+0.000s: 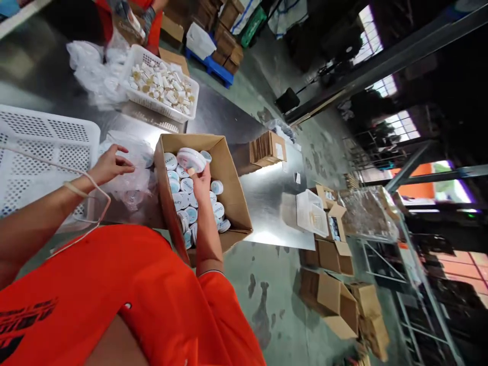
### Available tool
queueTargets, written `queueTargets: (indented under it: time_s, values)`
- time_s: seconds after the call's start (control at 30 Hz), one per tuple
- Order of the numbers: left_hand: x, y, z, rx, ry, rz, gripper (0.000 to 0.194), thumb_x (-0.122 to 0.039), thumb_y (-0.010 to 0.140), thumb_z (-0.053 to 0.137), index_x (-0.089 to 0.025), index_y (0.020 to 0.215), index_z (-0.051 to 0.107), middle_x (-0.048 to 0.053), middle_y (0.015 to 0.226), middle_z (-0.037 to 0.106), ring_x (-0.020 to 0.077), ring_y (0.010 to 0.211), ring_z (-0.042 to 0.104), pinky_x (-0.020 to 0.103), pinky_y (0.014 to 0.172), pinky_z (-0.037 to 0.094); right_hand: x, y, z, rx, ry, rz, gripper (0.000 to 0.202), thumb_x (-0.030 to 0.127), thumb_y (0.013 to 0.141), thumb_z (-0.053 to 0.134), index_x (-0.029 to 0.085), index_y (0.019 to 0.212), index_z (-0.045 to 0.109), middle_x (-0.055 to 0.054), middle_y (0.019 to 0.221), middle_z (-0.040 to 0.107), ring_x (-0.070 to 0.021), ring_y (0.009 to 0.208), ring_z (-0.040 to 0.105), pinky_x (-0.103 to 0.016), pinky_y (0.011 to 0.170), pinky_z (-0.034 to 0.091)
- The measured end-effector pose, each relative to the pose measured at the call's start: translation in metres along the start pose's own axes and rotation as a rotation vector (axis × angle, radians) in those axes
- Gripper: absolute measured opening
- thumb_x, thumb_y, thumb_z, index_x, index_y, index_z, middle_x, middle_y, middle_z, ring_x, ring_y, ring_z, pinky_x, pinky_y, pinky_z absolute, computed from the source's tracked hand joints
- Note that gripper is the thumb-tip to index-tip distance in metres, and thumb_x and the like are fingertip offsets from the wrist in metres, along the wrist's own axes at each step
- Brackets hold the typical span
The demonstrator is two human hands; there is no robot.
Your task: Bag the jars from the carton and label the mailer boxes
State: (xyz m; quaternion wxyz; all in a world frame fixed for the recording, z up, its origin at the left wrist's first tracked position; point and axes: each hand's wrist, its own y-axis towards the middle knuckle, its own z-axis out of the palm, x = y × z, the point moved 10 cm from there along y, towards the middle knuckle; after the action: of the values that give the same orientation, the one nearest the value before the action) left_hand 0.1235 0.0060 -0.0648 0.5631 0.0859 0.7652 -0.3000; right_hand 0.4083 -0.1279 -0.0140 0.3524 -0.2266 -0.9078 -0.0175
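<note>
My right hand (202, 182) is closed on a round white jar (189, 159), held tilted over the open cardboard box (234, 195). Inside that box lie several white jars (186, 185) with lettering or pale blue faces. My left hand (111, 165) holds nothing; its fingers are apart above clear plastic bags (133, 178) just left of the box. A pale cord (102, 192) passes by my left wrist. The white perforated basket (57, 124) stands at the far left, partly behind my left forearm.
A white basket (192, 96) of small white and gold pieces stands behind the box. Flat cardboard pieces (269, 148) and white trays (310, 213) are farther along the metal table (263, 203). Another person's gloved hands (147, 20) show at the top. Open cartons (330, 300) stand on the floor.
</note>
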Motion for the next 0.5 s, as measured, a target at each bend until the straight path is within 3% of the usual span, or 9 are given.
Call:
queueTargets:
  time_s: [0.1,0.2,0.27,0.33,0.43,0.5]
  values:
    - [-0.015,-0.009,0.001,-0.081,0.025,-0.021,0.067,-0.045,0.065,0.093,-0.024,0.11,0.049,-0.003,0.08,0.071,0.0151,0.066,0.054,0.028,0.065,0.043,0.061,-0.014,0.063,0.19,0.565,-0.089,0.043,0.047,0.113,0.063,0.025,0.149,0.05,-0.009,0.131,0.075,-0.0213,0.106,0.078,-0.031,0.081,0.062]
    - [-0.031,-0.013,0.001,-0.095,-0.023,0.066,0.056,-0.041,0.067,0.087,-0.024,0.105,0.05,-0.006,0.073,0.063,0.0154,0.068,0.053,0.028,0.066,0.044,0.088,-0.019,0.113,0.391,0.667,-0.069,0.041,0.04,0.111,0.068,0.027,0.146,0.05,0.0,0.114,0.074,-0.013,0.076,0.074,-0.022,0.063,0.054]
    - [-0.032,-0.013,-0.004,-0.086,-0.088,0.099,0.05,-0.04,0.069,0.082,-0.025,0.103,0.048,-0.005,0.073,0.064,0.0161,0.07,0.056,0.028,0.069,0.047,0.084,-0.014,0.122,0.398,0.591,-0.019,0.042,0.034,0.11,0.069,0.026,0.148,0.051,0.003,0.11,0.072,-0.009,0.067,0.069,-0.019,0.059,0.051]
    - [-0.032,-0.012,-0.012,-0.076,-0.018,0.13,0.035,-0.039,0.075,0.072,-0.024,0.097,0.049,-0.002,0.077,0.068,0.0174,0.073,0.057,0.03,0.073,0.05,0.077,-0.009,0.118,0.373,0.462,-0.013,0.038,0.032,0.111,0.067,0.024,0.146,0.055,0.004,0.107,0.072,-0.0089,0.066,0.067,-0.02,0.062,0.053]
    - [-0.039,-0.011,-0.021,-0.109,0.401,0.252,0.012,-0.03,0.081,0.058,-0.02,0.086,0.063,0.007,0.088,0.075,0.0251,0.09,0.066,0.04,0.094,0.056,0.081,-0.008,0.107,0.34,0.17,-0.106,0.033,0.033,0.114,0.065,0.022,0.145,0.061,0.002,0.101,0.074,-0.0155,0.08,0.073,-0.024,0.077,0.059]
    - [-0.041,-0.012,-0.018,-0.11,0.668,0.31,0.021,-0.024,0.083,0.053,-0.016,0.086,0.072,0.016,0.101,0.079,0.0327,0.106,0.071,0.048,0.109,0.054,0.089,-0.012,0.102,0.305,-0.054,-0.165,0.032,0.036,0.115,0.066,0.024,0.145,0.064,-0.001,0.104,0.076,-0.021,0.095,0.077,-0.028,0.087,0.06]
